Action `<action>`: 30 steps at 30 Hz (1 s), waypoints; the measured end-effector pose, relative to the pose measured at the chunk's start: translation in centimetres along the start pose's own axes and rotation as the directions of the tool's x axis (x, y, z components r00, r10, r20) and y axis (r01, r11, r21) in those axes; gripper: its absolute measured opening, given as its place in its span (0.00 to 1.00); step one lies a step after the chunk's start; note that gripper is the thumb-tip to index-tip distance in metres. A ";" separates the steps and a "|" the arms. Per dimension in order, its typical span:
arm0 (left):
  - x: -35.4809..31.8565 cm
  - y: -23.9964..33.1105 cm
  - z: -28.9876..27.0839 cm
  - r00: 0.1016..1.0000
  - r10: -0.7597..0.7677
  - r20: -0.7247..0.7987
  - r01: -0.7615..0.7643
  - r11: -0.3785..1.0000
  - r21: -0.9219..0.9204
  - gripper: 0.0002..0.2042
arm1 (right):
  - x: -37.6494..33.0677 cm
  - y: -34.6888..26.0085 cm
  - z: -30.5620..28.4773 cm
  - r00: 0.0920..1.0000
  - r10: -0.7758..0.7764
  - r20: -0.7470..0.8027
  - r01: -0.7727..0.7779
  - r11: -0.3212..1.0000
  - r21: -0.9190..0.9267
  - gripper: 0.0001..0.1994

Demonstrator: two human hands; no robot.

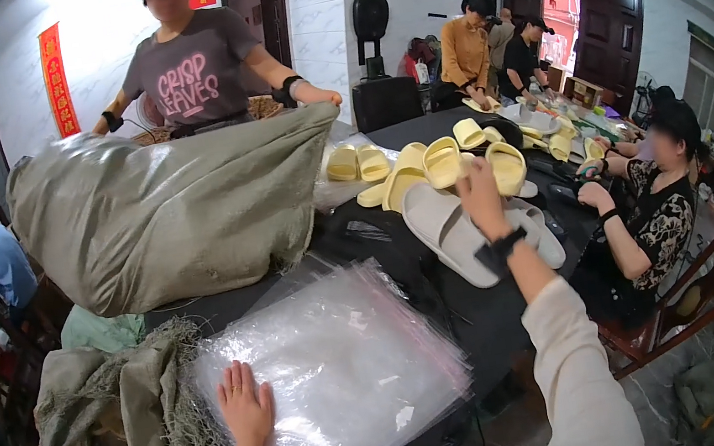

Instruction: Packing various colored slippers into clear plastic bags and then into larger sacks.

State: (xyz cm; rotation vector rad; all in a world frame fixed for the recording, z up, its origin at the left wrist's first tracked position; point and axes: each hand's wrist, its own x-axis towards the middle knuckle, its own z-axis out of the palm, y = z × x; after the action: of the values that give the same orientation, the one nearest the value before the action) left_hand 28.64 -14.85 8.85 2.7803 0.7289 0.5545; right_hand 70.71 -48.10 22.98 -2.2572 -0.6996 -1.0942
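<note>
Slippers [445, 164], pale yellow, lie in a loose heap on the black table [378, 238] just past the right hand [479, 195], which reaches away from the body toward them with the fingers spread loosely. From this angle I cannot tell whether the fingertips already have hold of one. The nearest yellow slipper sits at the fingertips and a little to their left. Under and beside that wrist lies a pair of grey slippers [451, 236], their long axis running slantwise from the far left down toward the near right, so they sit closer in than the yellow heap. The right hand is plainly the nearer one to all the footwear.

The left hand [245, 410] rests flat, palm down and fingers open, on the near left corner of a stack of clear plastic bags [341, 364]; it grasps nothing, only presses. The stack lies between the two hands, its near edge close to the table's edge.

To the left of the left hand a frayed grey-green sack [119, 425] hangs crumpled over the table side. Beyond it a big stuffed sack [162, 215] takes up the far left, held by a person across the table, so open room lies mainly on the dark strip between bags and slippers. Another person sits to the right, close to the heap.
</note>
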 end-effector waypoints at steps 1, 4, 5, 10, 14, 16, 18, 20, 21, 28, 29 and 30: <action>0.1 0.1 0.1 1.000 0.001 0.001 0.000 1.000 -0.001 0.27 | -2.3 -2.5 -0.7 0.988 -0.151 -0.034 0.150 0.988 -0.022 0.17; 0.9 0.8 0.5 1.000 0.025 0.005 -0.025 1.000 -0.014 0.27 | -8.2 -5.5 -1.6 0.902 -0.269 0.339 0.332 0.932 -0.146 0.27; 0.5 0.4 -0.1 1.000 0.019 -0.007 -0.019 1.000 -0.009 0.27 | -9.8 -6.2 -1.4 0.886 -0.272 0.374 0.367 0.906 -0.210 0.27; 0.8 0.8 0.1 0.999 0.040 -0.026 -0.041 0.999 -0.016 0.26 | -11.8 0.0 1.4 0.881 -0.184 0.436 0.404 0.772 -0.490 0.26; 0.8 0.7 0.5 0.998 0.048 -0.037 -0.048 0.999 0.018 0.26 | -10.1 4.6 2.5 0.877 -0.166 0.451 0.416 0.730 -0.542 0.26; 0.6 0.9 0.2 0.999 0.041 -0.027 -0.041 0.999 -0.015 0.26 | -9.1 4.8 3.1 0.882 -0.165 0.442 0.406 0.743 -0.532 0.24; 0.6 1.0 0.3 0.999 0.040 -0.028 -0.040 0.999 -0.019 0.26 | -8.2 4.4 3.7 0.891 -0.096 0.445 0.342 0.785 -0.516 0.22; 0.1 0.4 0.1 0.999 0.020 -0.032 -0.020 1.000 -0.013 0.26 | -7.7 0.9 3.8 0.867 -0.089 0.491 0.338 0.829 -0.446 0.22; 0.2 0.5 0.2 0.999 0.030 -0.037 -0.031 0.999 -0.013 0.26 | -7.3 -1.2 3.3 0.885 -0.036 0.463 0.238 0.892 -0.385 0.23; 0.3 0.0 0.4 0.999 0.031 -0.031 -0.031 0.999 0.009 0.27 | -9.2 -11.1 1.1 0.900 -0.270 0.342 0.167 0.938 0.303 0.23; 0.2 -0.2 0.4 0.998 0.039 -0.043 -0.038 0.999 0.019 0.27 | -10.0 -11.9 1.3 0.846 -0.325 0.423 0.254 0.943 0.215 0.23; 0.4 -0.2 0.6 0.997 0.051 -0.062 -0.050 0.998 0.026 0.27 | -10.6 -12.2 1.3 0.784 -0.366 0.501 0.351 0.927 0.129 0.23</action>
State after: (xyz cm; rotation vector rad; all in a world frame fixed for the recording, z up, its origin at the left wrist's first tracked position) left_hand 29.07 -14.54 8.39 2.8220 0.6843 0.6488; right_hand 57.79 -40.72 16.52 -2.4740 -1.4063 -0.6012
